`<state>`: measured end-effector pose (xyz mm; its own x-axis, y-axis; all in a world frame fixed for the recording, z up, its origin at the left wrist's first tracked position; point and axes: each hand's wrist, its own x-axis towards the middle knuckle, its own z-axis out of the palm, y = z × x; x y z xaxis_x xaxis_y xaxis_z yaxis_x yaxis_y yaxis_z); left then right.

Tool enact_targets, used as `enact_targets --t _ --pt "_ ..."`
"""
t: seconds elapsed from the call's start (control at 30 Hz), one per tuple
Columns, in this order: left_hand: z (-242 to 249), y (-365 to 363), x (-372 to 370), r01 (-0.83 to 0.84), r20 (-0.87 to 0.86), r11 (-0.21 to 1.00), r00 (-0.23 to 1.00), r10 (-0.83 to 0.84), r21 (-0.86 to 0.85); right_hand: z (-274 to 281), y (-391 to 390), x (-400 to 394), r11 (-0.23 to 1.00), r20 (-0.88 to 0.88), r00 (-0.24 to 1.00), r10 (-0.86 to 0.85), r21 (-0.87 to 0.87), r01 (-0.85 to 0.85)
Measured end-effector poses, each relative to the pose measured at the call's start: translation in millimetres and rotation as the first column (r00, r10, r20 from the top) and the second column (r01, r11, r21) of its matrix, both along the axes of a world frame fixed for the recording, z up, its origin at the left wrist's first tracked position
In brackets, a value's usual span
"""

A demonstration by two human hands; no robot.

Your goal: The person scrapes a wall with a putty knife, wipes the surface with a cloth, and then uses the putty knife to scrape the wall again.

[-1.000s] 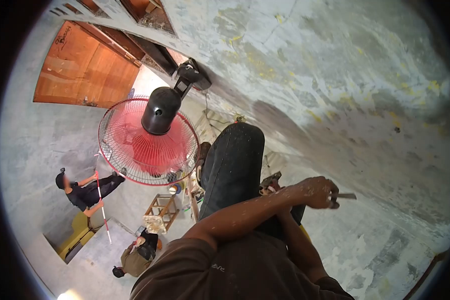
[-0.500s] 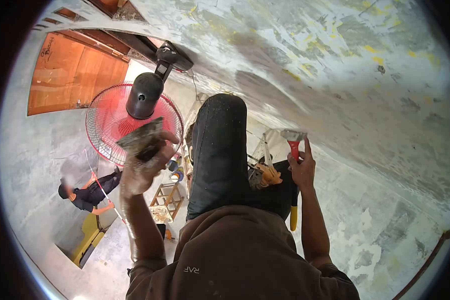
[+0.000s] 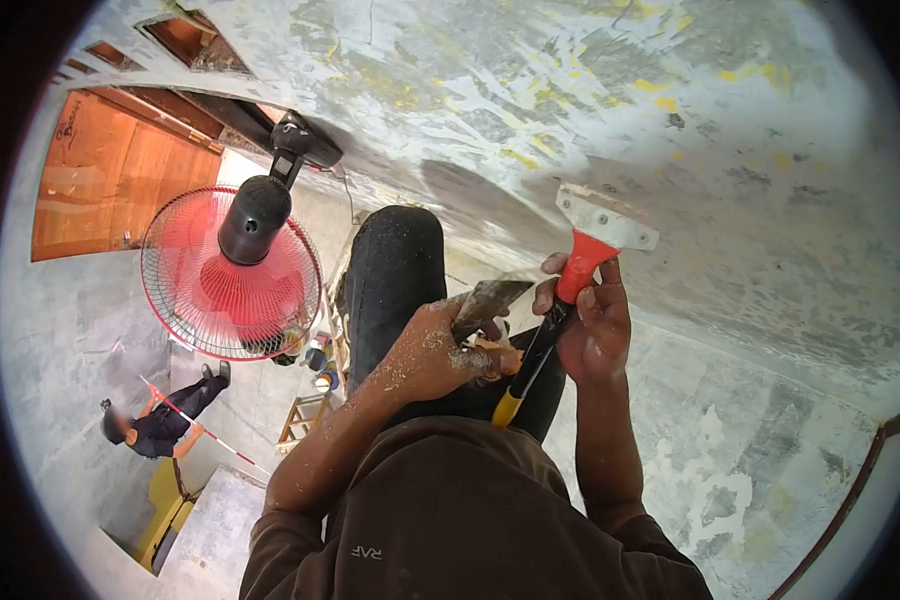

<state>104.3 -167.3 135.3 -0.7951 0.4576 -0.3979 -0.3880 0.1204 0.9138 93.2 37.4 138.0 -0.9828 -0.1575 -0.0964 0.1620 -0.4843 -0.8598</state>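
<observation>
The right hand [image 3: 595,330] is closed around the red-and-black handle of a scraper [image 3: 580,262], its wide metal blade raised close against the mottled grey wall [image 3: 730,130]. The left hand [image 3: 435,350], speckled with plaster, grips a flat putty knife [image 3: 492,300] just beside the scraper's handle, above the person's dark trouser leg [image 3: 390,280]. A red wall fan [image 3: 232,275] hangs to the left. Below, another person [image 3: 155,425] stands on the floor.
</observation>
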Motion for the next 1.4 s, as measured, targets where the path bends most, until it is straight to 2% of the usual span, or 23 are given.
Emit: enact_targets --t 0.03,0.17,0.2,0.23,0.3,0.37,0.43,0.53,0.63,0.7,0.73,0.83,0.87,0.9,0.97,1.03,1.1,1.13,1.17,1.23,1.3,1.37,1.4 --pt "-7.5 3.2 4.2 0.041 0.068 0.999 0.997 -0.042 0.013 1.7 -0.1 -0.2 0.998 -0.023 0.999 -0.025 -0.061 0.024" --pt "-37.3 24.4 31.0 0.008 0.047 0.989 0.999 -0.015 0.147 3.7 1.4 1.9 0.963 -0.022 0.994 -0.105 -0.252 0.096" --pt "-32.2 26.5 32.3 0.044 0.047 0.994 0.998 -0.049 0.101 5.1 2.5 4.6 0.964 -0.020 0.994 -0.104 -0.249 0.096" --pt "-26.0 27.0 31.0 0.043 0.046 0.994 0.998 -0.048 0.103 7.1 3.2 7.1 0.971 -0.015 0.993 -0.115 -0.215 0.109" --pt "-13.3 27.3 26.8 0.177 0.051 0.984 0.983 -0.176 -0.018 12.6 4.6 10.6 0.976 -0.013 0.992 -0.126 -0.179 0.122" --pt "-15.3 30.3 25.7 0.137 0.020 0.991 0.990 -0.137 0.001 19.6 8.0 12.3 0.984 -0.056 0.982 -0.179 -0.001 0.179" --pt "-13.9 32.7 23.1 0.098 -0.008 0.995 0.995 -0.097 0.026 16.5 19.9 18.9 0.985 -0.059 0.984 -0.170 0.005 0.170" --pt "-2.2 36.8 8.4 0.223 0.044 0.974 0.974 -0.221 -0.030 14.8 30.7 23.5 0.985 -0.102 0.981 -0.164 0.041 0.169" --pt "-0.2 47.9 5.2 0.347 0.033 0.937 0.937 -0.348 0.039 23.4 35.2 28.0 0.964 -0.159 0.962 -0.224 0.111 0.243" --pt "-20.3 61.6 12.7 0.280 0.105 0.883 0.934 -0.341 0.378 33.4 32.4 26.5 0.943 -0.197 0.943 -0.268 0.146 0.299" --pt "-19.6 66.0 10.7 0.317 0.094 0.832 0.912 -0.399 0.455 40.5 30.8 24.0 0.909 -0.229 0.922 -0.313 0.208 0.360" --pt "-31.7 91.5 8.0 0.473 -0.153 0.770 0.878 -0.454 0.429 67.9 40.5 16.2 0.866 -0.297 0.893 -0.338 0.272 0.419" --pt "-32.0 100.9 6.1 0.510 -0.223 0.751 0.860 -0.459 0.420 78.4 43.3 17.2 0.829 -0.294 0.899 -0.326 0.368 0.421" --pt "-31.5 109.1 1.4 0.552 -0.297 0.730 0.833 -0.467 0.403 89.6 46.3 18.2 0.778 -0.296 0.898 -0.325 0.456 0.432" --pt "-30.1 122.1 -11.1 0.549 -0.470 0.679 0.820 -0.326 0.487 113.3 52.1 21.6 0.529 -0.496 0.826 -0.267 0.642 0.556" --pt "-45.1 133.8 -20.0 0.583 -0.272 0.617 0.805 -0.527 0.529 147.4 62.0 24.8 0.245 -0.651 0.753 -0.090 0.719 0.651" --pt "-60.8 151.6 -26.0 0.786 -0.192 0.599 0.619 -0.762 0.156 189.1 72.3 28.1 -0.064 -0.666 0.730 0.153 0.731 0.680" --pt "-63.6 162.6 -24.3 0.827 -0.190 0.561 0.556 -0.809 0.031 209.8 67.3 25.6 -0.134 -0.662 0.741 0.113 0.729 0.671" --pt "-68.4 174.0 -23.9 0.853 -0.179 0.513 0.492 -0.852 -0.099 231.0 65.2 15.4 -0.256 -0.636 0.739 0.223 0.693 0.674" --pt "-101.5 199.6 -11.4 0.829 -0.351 0.533 0.455 -0.819 -0.169 271.5 53.4 -5.9 -0.484 -0.539 0.728 0.424 0.545 0.685" --pt "-103.9 200.9 -20.1 0.888 -0.236 0.426 0.383 -0.893 -0.173 295.1 42.9 -23.4 -0.552 -0.545 0.700 0.462 0.441 0.708" --pt "-144.1 204.6 -21.2 0.916 -0.153 0.379 0.359 -0.921 -0.135 303.7 32.3 -27.9 -0.618 -0.554 0.667 0.498 0.312 0.722" --pt "-163.4 208.5 -28.9 0.912 -0.149 0.394 0.376 -0.915 -0.116 299.5 37.4 -31.2 -0.672 -0.545 0.704 0.455 0.308 0.673"
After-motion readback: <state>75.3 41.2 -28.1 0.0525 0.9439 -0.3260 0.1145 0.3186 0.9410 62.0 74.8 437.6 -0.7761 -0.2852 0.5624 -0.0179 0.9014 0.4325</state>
